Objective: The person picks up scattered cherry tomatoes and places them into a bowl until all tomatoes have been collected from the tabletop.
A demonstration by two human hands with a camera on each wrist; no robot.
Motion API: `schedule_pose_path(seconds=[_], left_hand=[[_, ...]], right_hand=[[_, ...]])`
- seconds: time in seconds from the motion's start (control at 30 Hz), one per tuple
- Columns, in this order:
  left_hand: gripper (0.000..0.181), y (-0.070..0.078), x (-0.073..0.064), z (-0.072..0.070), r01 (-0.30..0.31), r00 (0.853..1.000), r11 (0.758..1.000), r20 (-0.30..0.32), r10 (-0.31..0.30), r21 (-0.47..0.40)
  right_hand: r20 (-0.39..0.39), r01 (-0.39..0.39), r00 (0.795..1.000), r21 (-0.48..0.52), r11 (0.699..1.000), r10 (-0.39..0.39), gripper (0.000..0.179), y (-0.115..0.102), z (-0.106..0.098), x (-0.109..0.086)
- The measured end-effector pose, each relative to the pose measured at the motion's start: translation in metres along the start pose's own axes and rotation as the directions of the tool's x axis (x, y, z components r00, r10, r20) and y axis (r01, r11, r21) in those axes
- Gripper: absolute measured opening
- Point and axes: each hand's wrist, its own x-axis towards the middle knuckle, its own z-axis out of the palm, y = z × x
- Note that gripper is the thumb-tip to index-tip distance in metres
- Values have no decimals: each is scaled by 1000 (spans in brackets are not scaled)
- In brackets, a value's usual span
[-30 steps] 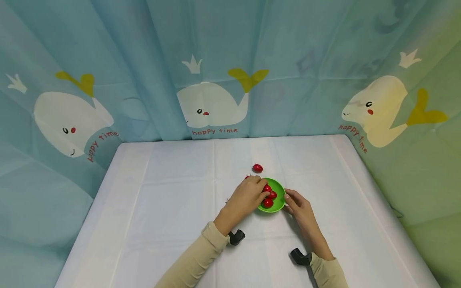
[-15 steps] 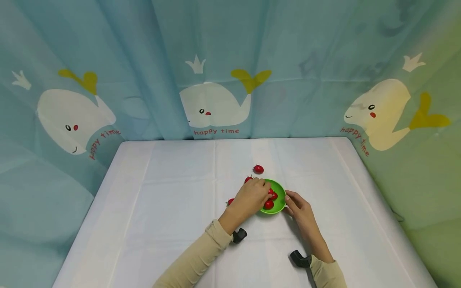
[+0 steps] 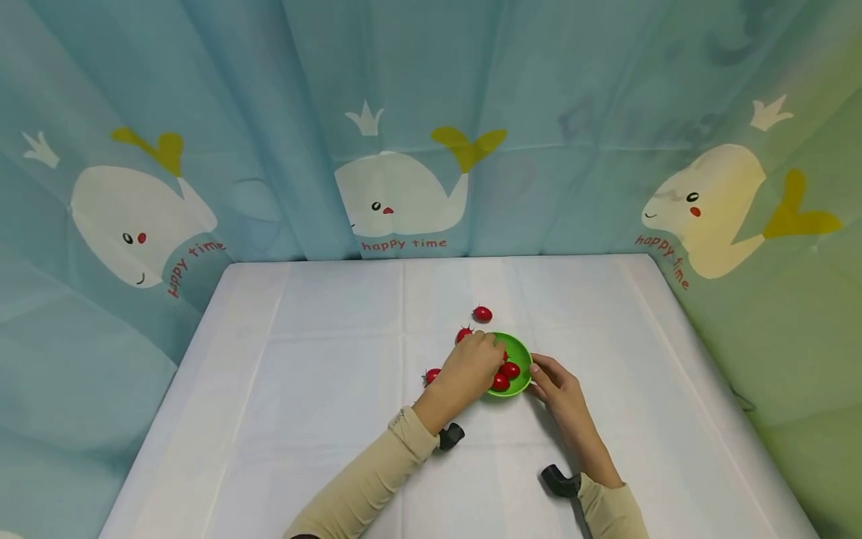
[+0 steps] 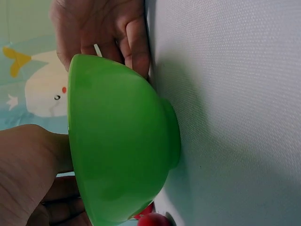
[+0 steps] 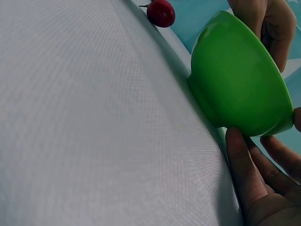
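A green bowl (image 3: 517, 383) stands on the white table with several red cherry tomatoes (image 3: 510, 370) inside. My left hand (image 3: 468, 368) reaches over the bowl's left rim, fingers down among the tomatoes. One tomato lies right by its fingertips; whether they grip it is hidden by the hand and, in the left wrist view, by the bowl wall (image 4: 117, 136). On the other side, my right hand (image 3: 560, 389) holds the bowl, thumb at the rim and fingers against the lower outside, as the right wrist view shows with the fingers (image 5: 242, 160) under the bowl (image 5: 240, 75).
Loose cherry tomatoes lie outside the bowl: one behind it (image 3: 482, 314), another tomato (image 3: 464, 335) beyond the left hand, and a third tomato (image 3: 432, 376) left of the wrist. Black wrist mounts (image 3: 560, 481) stick out from both sleeves. A blue-green whale-print curtain (image 3: 283, 150) surrounds the table.
My left hand has shifted slightly to the right, its fingers drawn in closer over the bowl. Tomatoes inside have moved a little. My right hand keeps its hold on the bowl.
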Motion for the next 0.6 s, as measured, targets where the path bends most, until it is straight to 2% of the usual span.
schedule_pose_path(seconds=[0.37,0.6], left_hand=[[16,-1,0,-3,-7,999,1000,40,7,4],[12,-2,-2,-7,-6,999,999,44,8,-37]], right_hand=[[-4,-4,1000,-15,1000,4,53,-1,0,1],[-9,-8,1000,-12,1000,8,54,0,0,0]])
